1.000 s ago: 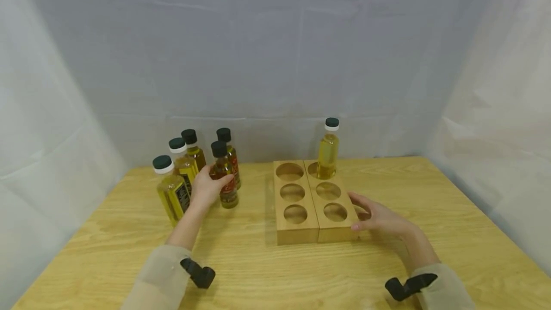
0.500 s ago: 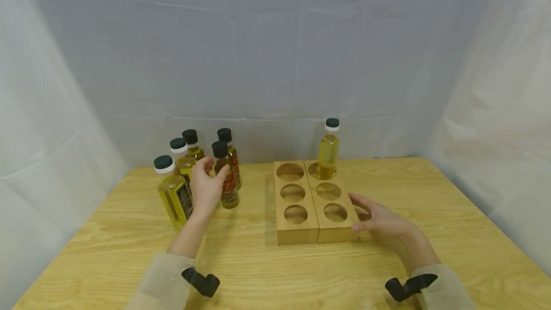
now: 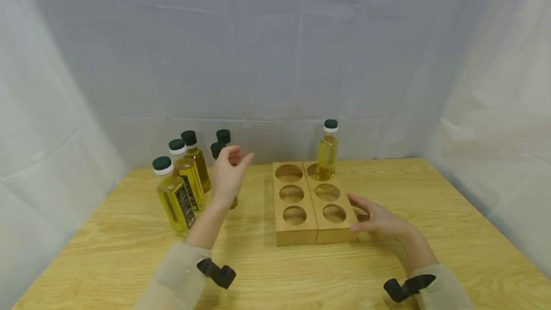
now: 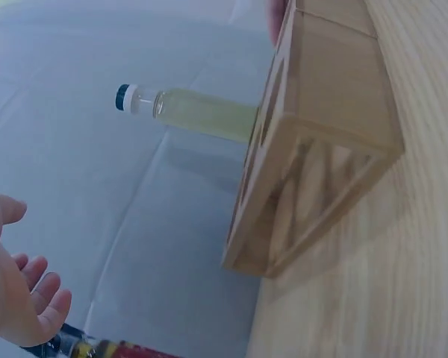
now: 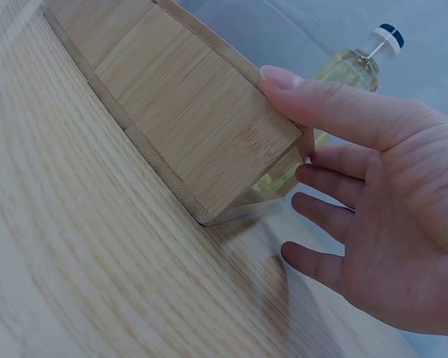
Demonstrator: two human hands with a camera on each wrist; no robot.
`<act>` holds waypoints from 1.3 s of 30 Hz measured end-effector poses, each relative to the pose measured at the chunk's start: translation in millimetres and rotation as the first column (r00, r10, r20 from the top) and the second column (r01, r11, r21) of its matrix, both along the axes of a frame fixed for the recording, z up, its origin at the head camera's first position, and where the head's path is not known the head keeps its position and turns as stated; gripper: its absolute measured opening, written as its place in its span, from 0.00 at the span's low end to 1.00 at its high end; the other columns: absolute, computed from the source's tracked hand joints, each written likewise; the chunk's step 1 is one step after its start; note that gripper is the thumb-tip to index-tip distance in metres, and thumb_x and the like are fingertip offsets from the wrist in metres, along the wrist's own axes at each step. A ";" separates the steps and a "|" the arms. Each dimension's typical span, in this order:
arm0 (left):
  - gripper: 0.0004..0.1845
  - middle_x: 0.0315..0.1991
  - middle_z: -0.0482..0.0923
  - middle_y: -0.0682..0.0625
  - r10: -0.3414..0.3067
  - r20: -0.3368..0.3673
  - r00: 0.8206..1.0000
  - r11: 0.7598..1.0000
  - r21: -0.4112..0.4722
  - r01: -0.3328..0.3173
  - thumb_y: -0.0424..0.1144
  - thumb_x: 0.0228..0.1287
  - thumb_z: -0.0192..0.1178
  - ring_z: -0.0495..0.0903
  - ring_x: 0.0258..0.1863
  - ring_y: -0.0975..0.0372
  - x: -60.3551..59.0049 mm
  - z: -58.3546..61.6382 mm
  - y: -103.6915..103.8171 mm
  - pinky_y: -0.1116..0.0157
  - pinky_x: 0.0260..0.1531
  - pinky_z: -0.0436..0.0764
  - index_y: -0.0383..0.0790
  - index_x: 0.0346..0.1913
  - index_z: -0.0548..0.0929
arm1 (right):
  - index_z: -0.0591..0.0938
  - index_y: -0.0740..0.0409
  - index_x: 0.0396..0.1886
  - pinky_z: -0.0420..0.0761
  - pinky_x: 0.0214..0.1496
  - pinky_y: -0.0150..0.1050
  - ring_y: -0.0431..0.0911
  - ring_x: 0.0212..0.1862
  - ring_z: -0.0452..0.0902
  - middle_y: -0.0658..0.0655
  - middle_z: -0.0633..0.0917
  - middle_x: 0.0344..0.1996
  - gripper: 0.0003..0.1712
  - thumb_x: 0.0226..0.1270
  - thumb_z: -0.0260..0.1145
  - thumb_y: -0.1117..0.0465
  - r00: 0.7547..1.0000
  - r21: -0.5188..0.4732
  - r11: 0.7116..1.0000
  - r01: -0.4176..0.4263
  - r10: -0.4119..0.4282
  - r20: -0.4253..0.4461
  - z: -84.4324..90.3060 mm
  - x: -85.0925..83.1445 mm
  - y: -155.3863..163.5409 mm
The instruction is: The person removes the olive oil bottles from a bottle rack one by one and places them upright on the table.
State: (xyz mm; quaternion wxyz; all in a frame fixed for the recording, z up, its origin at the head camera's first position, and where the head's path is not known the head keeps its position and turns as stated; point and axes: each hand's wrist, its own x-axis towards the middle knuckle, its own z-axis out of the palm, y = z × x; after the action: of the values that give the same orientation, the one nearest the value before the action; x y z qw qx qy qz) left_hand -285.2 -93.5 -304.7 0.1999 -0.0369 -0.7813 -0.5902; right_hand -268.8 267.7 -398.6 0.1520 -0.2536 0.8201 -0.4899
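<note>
My left hand [image 3: 228,178] is raised in front of two black-capped bottles, a nearer one [image 3: 218,150] and one behind it [image 3: 223,136], hiding most of both. In the left wrist view, its fingers [image 4: 46,292] are loosely bent with nothing between them. A red label [image 4: 138,351] shows below that hand. At the near right corner of the wooden bottle rack [image 3: 297,238], my right hand [image 3: 380,218] holds on, thumb [image 5: 284,77] at the front edge and index finger at the side. One clear bottle of yellow oil [image 3: 327,159] stands upright in the rack's far right hole.
Left of my left hand stand three oil bottles: a near one [image 3: 174,204] with a black label, a middle one [image 3: 191,183] and a far brown-tinted one [image 3: 201,166]. Several other round holes in the rack hold nothing. A pale sheet [image 3: 275,61] hangs behind the table [image 3: 258,276].
My left hand has let go of the nearer red-labelled bottle, first drawing back, then moving right and up in front of it. The right hand and the rack stay put.
</note>
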 end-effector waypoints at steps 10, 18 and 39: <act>0.28 0.53 0.73 0.40 -0.115 0.064 0.991 0.992 -0.040 0.117 0.44 0.59 0.63 0.71 0.53 0.51 -15.3 14.1 33.6 0.57 0.53 0.71 0.32 0.58 0.70 | 0.43 0.68 0.71 0.59 0.60 0.64 0.73 0.64 0.51 0.73 0.47 0.69 0.53 0.59 0.67 0.59 1.000 -0.007 1.000 0.005 -0.005 0.003 -2.0 -0.4 -0.5; 0.31 0.54 0.73 0.41 -0.154 0.124 0.980 0.980 -0.103 0.167 0.45 0.59 0.64 0.72 0.54 0.49 -24.1 20.7 63.1 0.56 0.52 0.73 0.32 0.60 0.68 | 0.43 0.69 0.71 0.57 0.62 0.62 0.72 0.65 0.49 0.73 0.46 0.69 0.52 0.59 0.67 0.60 1.000 -0.024 1.000 -0.012 0.012 0.008 -1.7 0.6 -1.1; 0.37 0.60 0.68 0.40 -0.181 0.235 0.955 0.947 -0.219 0.234 0.47 0.56 0.65 0.68 0.58 0.50 -43.9 7.7 129.8 0.57 0.56 0.70 0.35 0.65 0.63 | 0.44 0.65 0.72 0.63 0.59 0.62 0.73 0.63 0.53 0.71 0.47 0.69 0.52 0.60 0.67 0.59 1.000 -0.004 1.000 0.021 -0.021 0.019 -2.1 5.0 3.1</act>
State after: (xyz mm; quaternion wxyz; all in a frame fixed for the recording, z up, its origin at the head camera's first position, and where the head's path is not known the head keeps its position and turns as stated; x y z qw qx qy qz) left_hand -329.1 36.3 -297.0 0.0460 -0.0805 -0.8564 -0.5079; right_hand -263.8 270.8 -400.7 0.1543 -0.2404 0.8203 -0.4955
